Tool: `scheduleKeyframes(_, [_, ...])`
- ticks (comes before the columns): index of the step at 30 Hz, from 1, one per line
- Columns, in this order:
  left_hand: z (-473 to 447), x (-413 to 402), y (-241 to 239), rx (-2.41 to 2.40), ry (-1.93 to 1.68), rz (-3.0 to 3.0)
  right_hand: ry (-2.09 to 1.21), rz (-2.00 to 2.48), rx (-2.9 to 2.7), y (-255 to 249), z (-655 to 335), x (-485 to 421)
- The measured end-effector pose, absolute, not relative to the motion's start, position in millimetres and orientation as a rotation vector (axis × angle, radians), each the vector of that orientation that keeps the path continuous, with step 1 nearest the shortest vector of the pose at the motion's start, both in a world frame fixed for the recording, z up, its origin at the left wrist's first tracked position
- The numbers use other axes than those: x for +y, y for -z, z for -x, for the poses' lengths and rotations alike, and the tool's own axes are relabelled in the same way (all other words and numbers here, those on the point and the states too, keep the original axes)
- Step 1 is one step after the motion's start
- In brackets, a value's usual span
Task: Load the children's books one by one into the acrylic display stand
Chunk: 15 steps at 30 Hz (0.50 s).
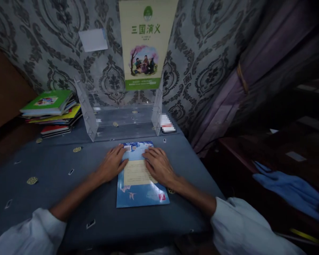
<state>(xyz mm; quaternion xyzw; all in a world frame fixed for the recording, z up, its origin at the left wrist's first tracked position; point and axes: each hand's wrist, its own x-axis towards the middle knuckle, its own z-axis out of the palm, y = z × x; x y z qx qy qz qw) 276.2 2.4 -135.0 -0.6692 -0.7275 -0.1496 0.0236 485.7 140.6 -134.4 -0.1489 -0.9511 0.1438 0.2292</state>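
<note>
A blue book [140, 196] with a cream text panel and a barcode lies on the dark blue tablecloth in front of me. My left hand [113, 163] rests along its left edge, fingers stretched toward the far end and thumb over the cover. On the other side, my right hand [159, 163] lies partly on the cover with its fingers extended and covers some of the panel. Both hands touch the book without being wrapped round it. Beyond it stands a clear plastic rack [122, 118] with upright side panels.
A stack of books [51, 108] sits at the left. A poster-like cream and green book cover [142, 39] stands upright behind the rack, against patterned wallpaper. Right of the rack lies a small white item [167, 123]. A purple curtain [223, 106] hangs beyond the table's right edge.
</note>
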Motion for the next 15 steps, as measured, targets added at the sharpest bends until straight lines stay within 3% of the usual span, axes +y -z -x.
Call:
scheduleKeyframes(6, [-268, 14, 143, -2.199, 0.517, 2.067, -0.645, 0.217, -2.676, 142, -427, 133])
scheduleKeyframes(15, [-267, 14, 145, -2.162, 0.578, 2.052, -0.609, 0.272, -2.748, 141, -416, 139])
